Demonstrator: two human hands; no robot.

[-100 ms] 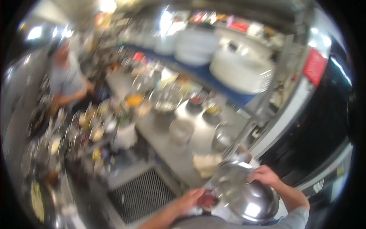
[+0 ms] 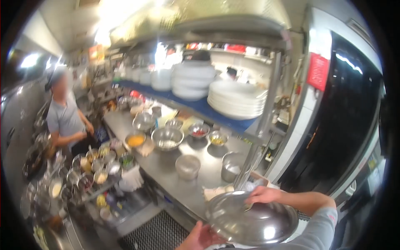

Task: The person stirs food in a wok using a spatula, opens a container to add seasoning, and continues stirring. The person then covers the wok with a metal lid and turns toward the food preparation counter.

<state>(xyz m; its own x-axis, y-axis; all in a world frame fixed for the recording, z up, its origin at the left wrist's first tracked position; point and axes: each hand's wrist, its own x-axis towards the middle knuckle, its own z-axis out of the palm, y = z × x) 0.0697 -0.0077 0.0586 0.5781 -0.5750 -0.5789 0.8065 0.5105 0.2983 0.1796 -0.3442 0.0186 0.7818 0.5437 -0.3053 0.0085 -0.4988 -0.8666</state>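
The domed metal lid (image 2: 260, 223) is at 5 o'clock in the view, handle side showing. The right hand (image 2: 265, 195) has its fingers closed on the lid's handle (image 2: 248, 206), below the fingertips. The left hand (image 2: 203, 238) is at the lid's 8 o'clock rim, thumb raised; whether it grips cannot be determined.

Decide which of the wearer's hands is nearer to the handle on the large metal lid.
Right. The right hand is at the handle, its fingers around it; the left hand is farther away, by the rim of the lid.
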